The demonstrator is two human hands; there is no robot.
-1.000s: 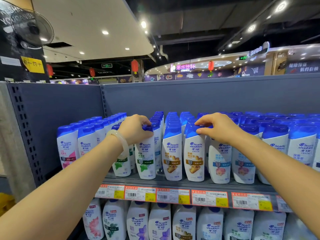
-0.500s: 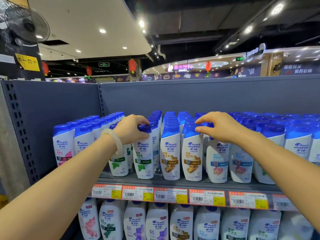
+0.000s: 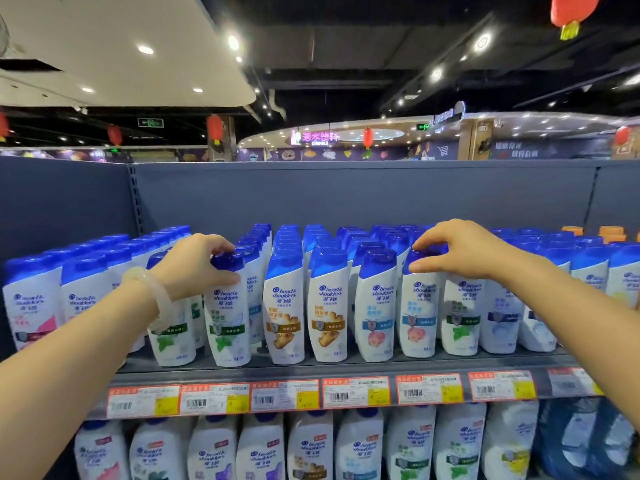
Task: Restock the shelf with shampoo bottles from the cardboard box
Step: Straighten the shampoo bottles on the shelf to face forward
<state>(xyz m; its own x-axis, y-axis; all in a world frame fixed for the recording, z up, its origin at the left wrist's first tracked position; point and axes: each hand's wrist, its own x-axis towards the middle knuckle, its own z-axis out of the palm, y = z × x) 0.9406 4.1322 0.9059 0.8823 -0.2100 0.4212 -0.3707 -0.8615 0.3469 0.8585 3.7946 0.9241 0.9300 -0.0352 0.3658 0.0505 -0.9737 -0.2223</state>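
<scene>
Shift since earlier frame: right hand [image 3: 460,249] has left the ginger-label bottle [image 3: 328,306] and gone rightward to the second peach-label bottle [image 3: 418,299]; left hand [image 3: 199,261] stays on the same mint-label cap; view has tilted up and slid right.
Left hand state: fingers curled over the blue cap of the front mint-label bottle [image 3: 227,306], thumb pressed on the shoulder just below the cap. Closed around it, gripping.
Right hand state: half open, claw shape. Fingertips [image 3: 420,241] on the cap top, thumb at the cap's front edge. Looks like a light pinch or a nudge; can't tell if it bears any weight.
Bottle position: both bottles upright in the front row of the upper shelf [image 3: 346,370], touching their neighbours. Mint one sits slightly forward of the row.
Handling guess: full shampoo bottles, moderately heavy for their size, stiff plastic with a glossy skin, so likely slick. Not fragile. Tall and narrow base, so tippy, and a knock could domino the row.
Where to grip: for straightening, cap and shoulder as now. For lifting, I'd wrap the waist instead; the flip cap could pop.
Stock: upper shelf rows look full front to back; lower shelf bottles [image 3: 311,445] also packed.
Cardboard box: not in view.
Other: pale bangle [image 3: 152,299] on the left wrist, price tags [image 3: 284,393] along the shelf edge.
</scene>
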